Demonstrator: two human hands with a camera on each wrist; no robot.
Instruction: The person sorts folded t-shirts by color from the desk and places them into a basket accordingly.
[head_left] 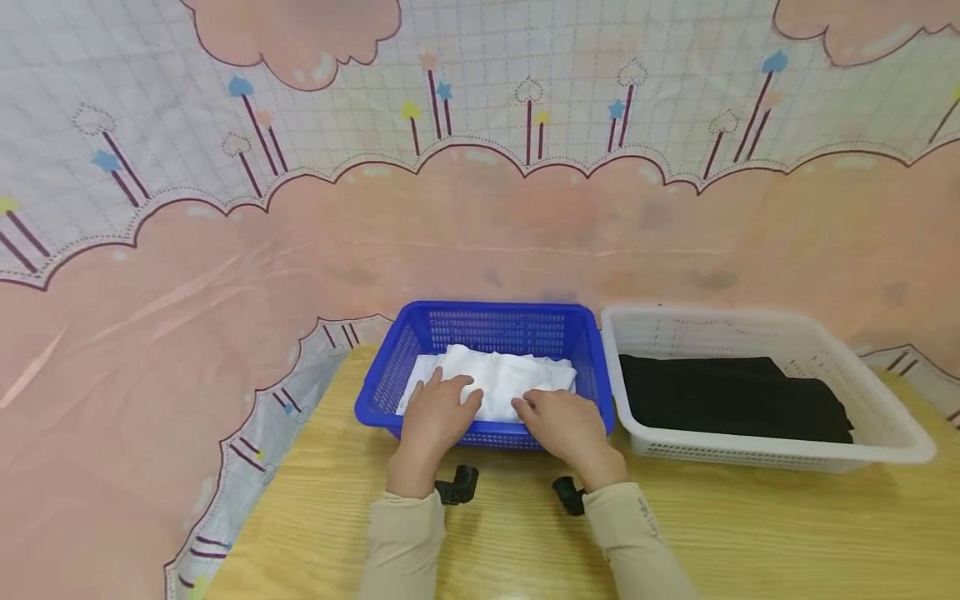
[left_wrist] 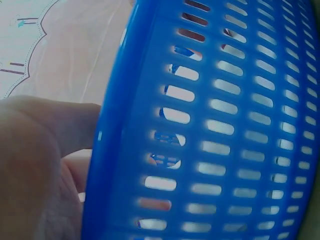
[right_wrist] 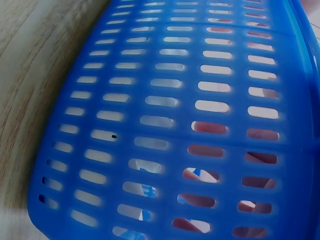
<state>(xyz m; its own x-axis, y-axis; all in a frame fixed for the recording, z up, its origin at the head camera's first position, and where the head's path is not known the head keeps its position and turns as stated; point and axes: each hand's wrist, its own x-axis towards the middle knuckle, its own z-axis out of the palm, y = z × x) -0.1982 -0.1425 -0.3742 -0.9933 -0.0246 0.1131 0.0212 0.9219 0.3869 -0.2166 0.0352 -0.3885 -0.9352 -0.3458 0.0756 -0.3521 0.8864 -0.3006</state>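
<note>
My left hand [head_left: 437, 410] reaches over the front rim of the blue plastic basket [head_left: 480, 307] at its left part. Its fingers rest at the left side of a white folded cloth [head_left: 498, 379] inside. Across from it, my right hand [head_left: 564, 423] comes over the rim with its fingertips at the cloth's right front. In the left wrist view, part of the left hand [left_wrist: 35, 145] shows beyond the basket's rim. The slotted basket wall [right_wrist: 150, 115] fills most of the right wrist view, with bits of hand and white cloth seen through the slots.
A white plastic basket [head_left: 750, 450] stands right beside the blue one, with black folded cloth [head_left: 727, 400] in it. Both baskets sit on a wooden table [head_left: 750, 533]. A patterned curtain [head_left: 487, 225] hangs close behind them. Black wrist mounts [head_left: 459, 485] stick out below the hands.
</note>
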